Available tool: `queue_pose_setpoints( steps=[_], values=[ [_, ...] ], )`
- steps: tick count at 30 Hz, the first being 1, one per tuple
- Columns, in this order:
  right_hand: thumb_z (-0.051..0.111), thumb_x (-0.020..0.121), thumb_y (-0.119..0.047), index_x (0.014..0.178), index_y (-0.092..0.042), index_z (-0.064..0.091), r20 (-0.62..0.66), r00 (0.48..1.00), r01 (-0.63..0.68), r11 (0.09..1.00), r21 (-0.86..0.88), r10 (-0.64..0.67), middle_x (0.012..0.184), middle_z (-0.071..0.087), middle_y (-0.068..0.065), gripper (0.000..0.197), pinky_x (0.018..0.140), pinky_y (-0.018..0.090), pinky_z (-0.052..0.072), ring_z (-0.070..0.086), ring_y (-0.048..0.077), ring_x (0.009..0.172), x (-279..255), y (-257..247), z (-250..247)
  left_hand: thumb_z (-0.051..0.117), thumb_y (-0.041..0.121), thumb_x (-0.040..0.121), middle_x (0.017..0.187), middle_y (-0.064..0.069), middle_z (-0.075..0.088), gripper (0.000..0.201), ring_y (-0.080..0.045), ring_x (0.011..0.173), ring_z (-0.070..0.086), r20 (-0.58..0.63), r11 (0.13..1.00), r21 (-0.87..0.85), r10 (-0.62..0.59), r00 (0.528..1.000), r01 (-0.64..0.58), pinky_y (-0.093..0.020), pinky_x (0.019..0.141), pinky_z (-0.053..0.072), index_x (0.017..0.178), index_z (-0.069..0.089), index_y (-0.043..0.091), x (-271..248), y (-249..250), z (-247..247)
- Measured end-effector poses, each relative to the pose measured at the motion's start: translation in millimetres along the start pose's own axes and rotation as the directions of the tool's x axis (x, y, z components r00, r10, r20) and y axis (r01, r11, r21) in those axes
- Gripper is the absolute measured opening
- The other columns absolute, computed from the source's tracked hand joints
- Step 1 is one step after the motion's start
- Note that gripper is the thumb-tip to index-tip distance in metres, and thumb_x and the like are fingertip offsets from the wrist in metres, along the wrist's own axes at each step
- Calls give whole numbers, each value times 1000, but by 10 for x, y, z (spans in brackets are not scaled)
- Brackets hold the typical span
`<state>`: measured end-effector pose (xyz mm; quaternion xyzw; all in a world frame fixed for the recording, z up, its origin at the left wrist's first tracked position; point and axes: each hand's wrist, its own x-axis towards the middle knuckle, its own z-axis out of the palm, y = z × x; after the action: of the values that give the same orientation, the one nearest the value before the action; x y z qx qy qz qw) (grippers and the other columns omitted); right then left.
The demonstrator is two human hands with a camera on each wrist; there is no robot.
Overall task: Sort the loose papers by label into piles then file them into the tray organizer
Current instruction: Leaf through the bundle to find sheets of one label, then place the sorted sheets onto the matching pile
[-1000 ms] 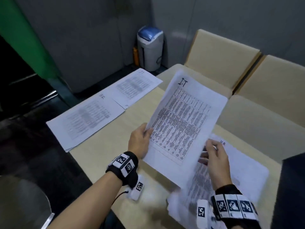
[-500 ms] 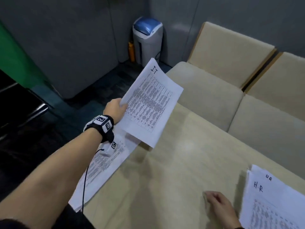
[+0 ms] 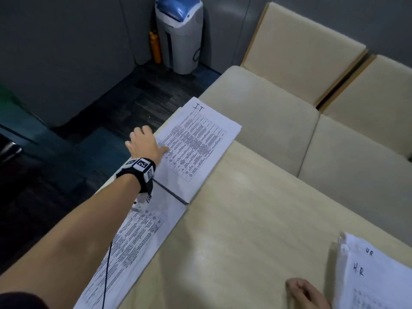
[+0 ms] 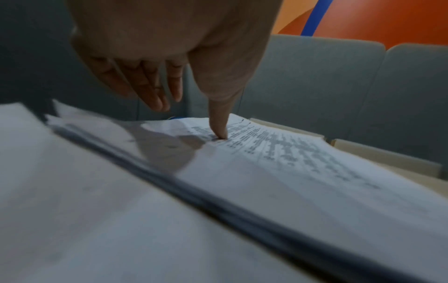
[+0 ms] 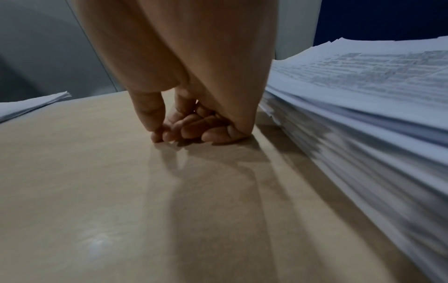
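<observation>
Now my table carries the IT pile at ten o'clock and the loose stack at four. My left hand, arm outstretched, fingers straight, thumb pressing the pile. My right hand rests curled, empty, beside the stack.

We see a wide bare part of the table in the middle, where a hand could pass freely. On the left edge the IT pile and the nearer pile lie flat and low, touching each other. The left hand rests with its thumb on the IT pile. At the right the tall unsorted stack stands as a wall just beside the right hand. Behind the table the chairs close the far side.
</observation>
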<state>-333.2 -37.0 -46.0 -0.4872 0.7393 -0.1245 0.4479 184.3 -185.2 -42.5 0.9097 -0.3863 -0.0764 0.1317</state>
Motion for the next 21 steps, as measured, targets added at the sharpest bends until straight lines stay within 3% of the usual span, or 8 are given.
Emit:
queue_pose_setpoints(
  steps=[2, 4, 7, 9, 11, 13, 17, 21],
  values=[
    [74, 88, -1, 77, -4, 75, -18, 999, -40, 994, 100, 42, 76, 73, 16, 11, 56, 2, 41, 59, 14, 65, -39, -60, -57, 82, 47, 73, 119, -13, 53, 66, -32, 110, 49, -45, 998, -60, 27, 999, -30, -48, 94, 38, 116, 50, 10, -172, 139, -41],
    [71, 91, -2, 88, -4, 76, -36, 998, -44, 980, 192, 51, 88, 77, 14, 6, 62, 7, 49, 68, 21, 79, -86, -168, -107, 76, 42, 81, 118, -11, 53, 54, -31, 110, 49, -71, 982, -161, 90, 993, -100, -47, 93, 37, 115, 50, 10, -454, 336, -90],
    [61, 97, -3, 94, -8, 73, -59, 998, 21, 949, 315, -3, 90, 76, 8, 13, 64, 14, 53, 71, 10, 75, -166, -201, -266, 69, 35, 87, 116, -7, 54, 40, -29, 108, 51, -12, 915, -336, 232, 973, -222, -46, 91, 39, 115, 52, 12, -1043, 701, -84],
    [60, 98, -5, 94, -10, 72, -140, 990, 78, 929, 362, -28, 94, 74, 12, 13, 66, 14, 53, 69, 15, 81, -229, -178, -457, 67, 33, 89, 109, -4, 58, 31, -25, 101, 55, 71, 852, -436, 353, 933, -289, -44, 88, 43, 109, 54, 14, -1532, 964, -23],
    [62, 97, -5, 91, -13, 70, -225, 972, 141, 919, 368, -59, 95, 73, 12, 13, 66, 8, 51, 69, 10, 80, -290, -79, -684, 66, 33, 89, 102, 0, 61, 22, -21, 92, 60, 168, 783, -530, 473, 865, -325, -40, 83, 48, 101, 57, 17, -2082, 1217, 47],
    [64, 96, -7, 88, -14, 69, -306, 949, 176, 937, 302, -80, 95, 72, 9, 12, 69, 9, 49, 66, 14, 86, -337, 100, -931, 66, 32, 90, 96, 3, 63, 15, -16, 85, 63, 271, 734, -592, 570, 776, -333, -34, 78, 51, 95, 59, 20, -2660, 1454, 114],
    [73, 92, -32, 98, -19, 67, -329, 941, 94, 995, 17, -83, 109, 67, 1, 16, 92, 41, 51, 61, 22, 107, -463, 549, -1441, 67, 33, 88, 90, 8, 66, 12, -12, 78, 63, 427, 717, -609, 656, 622, -338, -35, 77, 54, 90, 64, 21, -3694, 1864, 305],
    [82, 77, -49, 126, -10, 55, -426, 904, -130, 966, -224, 23, 131, 52, 15, 68, 99, 50, 46, 51, 36, 123, -439, 1045, -1889, 63, 37, 92, 97, 5, 67, 23, -16, 85, 61, 481, 789, -532, 580, 657, -307, -29, 75, 50, 106, 63, 19, -4415, 2172, 491]
  ],
)
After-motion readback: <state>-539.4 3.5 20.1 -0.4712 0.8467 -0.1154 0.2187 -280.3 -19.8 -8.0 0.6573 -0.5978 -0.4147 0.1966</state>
